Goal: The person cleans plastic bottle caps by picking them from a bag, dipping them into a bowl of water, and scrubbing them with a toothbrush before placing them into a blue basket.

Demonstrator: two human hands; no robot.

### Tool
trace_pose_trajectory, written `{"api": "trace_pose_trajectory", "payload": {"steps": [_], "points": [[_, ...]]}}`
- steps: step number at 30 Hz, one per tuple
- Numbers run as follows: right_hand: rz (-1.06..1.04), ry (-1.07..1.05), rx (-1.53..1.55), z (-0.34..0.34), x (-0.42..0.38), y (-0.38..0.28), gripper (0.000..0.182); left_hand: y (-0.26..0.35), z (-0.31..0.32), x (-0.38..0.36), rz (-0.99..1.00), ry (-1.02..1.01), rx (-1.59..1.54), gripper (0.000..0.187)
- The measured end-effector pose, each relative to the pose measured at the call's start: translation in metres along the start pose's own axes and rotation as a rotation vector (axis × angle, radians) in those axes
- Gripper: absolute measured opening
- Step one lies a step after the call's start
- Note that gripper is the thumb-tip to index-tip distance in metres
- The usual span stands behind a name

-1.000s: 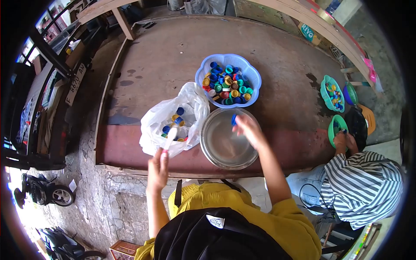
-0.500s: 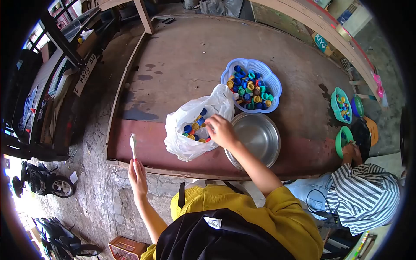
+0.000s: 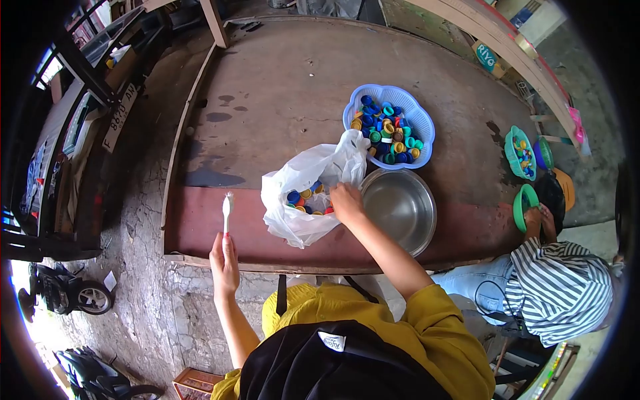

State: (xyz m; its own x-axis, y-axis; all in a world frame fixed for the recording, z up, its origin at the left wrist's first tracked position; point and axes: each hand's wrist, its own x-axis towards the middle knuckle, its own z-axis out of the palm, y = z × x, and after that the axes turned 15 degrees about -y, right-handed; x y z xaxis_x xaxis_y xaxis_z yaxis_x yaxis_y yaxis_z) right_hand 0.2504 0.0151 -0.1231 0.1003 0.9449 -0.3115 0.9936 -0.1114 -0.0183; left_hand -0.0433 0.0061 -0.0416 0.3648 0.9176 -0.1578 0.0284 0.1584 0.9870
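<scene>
My left hand [image 3: 225, 263] is closed around the handle of a white and red toothbrush [image 3: 227, 217], its bristle end pointing up over the table's front edge. My right hand [image 3: 348, 203] is at the right side of a white plastic bag [image 3: 283, 190], fingers curled; what they grip is hidden. Inside the bag lie several bottle caps [image 3: 306, 194] in blue, yellow and red. Right of the bag stands a steel bowl [image 3: 403, 207], partly behind my right forearm. Behind it, a blue plastic basket [image 3: 425, 123] holds many coloured caps [image 3: 387, 133].
At the right, a person in a striped top [image 3: 560, 287] has both hands at a green bowl [image 3: 525, 200]. A turquoise basket [image 3: 512, 150] of caps stands beyond. The brown table [image 3: 280, 80] has a raised wooden rim. Motorbikes [image 3: 67, 287] are parked at left.
My right hand has moved slightly right and down, from above the caps to the bag's right side. The toothbrush in my left hand has shifted right and is more upright.
</scene>
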Motion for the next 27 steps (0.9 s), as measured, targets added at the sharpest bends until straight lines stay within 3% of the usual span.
{"api": "trace_pose_trajectory", "payload": {"steps": [7, 11, 15, 19, 22, 25, 27], "points": [[-0.094, 0.076, -0.121, 0.002, 0.001, 0.005, 0.007, 0.004, 0.005, 0.002, 0.031, -0.041, 0.058, 0.028], [-0.212, 0.188, 0.02, -0.011, -0.003, 0.009, 0.007, 0.007, 0.017, 0.001, 0.056, -0.051, -0.005, 0.027], [-0.406, 0.353, 0.437, -0.046, -0.016, 0.021, 0.01, 0.014, 0.042, 0.002, 0.064, -0.064, 0.004, 0.026], [-0.276, 0.056, 1.119, -0.071, -0.038, 0.039, 0.015, 0.019, 0.074, 0.01, 0.125, -0.09, -0.009, 0.026], [-0.253, -0.096, 1.461, -0.083, -0.059, 0.059, 0.017, 0.019, 0.099, 0.013, 0.097, -0.106, -0.03, 0.024], [-0.389, -0.086, 1.715, -0.089, -0.085, 0.078, 0.021, 0.021, 0.132, 0.013, 0.102, -0.178, 0.057, 0.02], [-0.425, -0.095, 1.645, -0.094, -0.104, 0.091, 0.024, 0.019, 0.159, 0.017, 0.15, -0.233, 0.101, 0.015]]}}
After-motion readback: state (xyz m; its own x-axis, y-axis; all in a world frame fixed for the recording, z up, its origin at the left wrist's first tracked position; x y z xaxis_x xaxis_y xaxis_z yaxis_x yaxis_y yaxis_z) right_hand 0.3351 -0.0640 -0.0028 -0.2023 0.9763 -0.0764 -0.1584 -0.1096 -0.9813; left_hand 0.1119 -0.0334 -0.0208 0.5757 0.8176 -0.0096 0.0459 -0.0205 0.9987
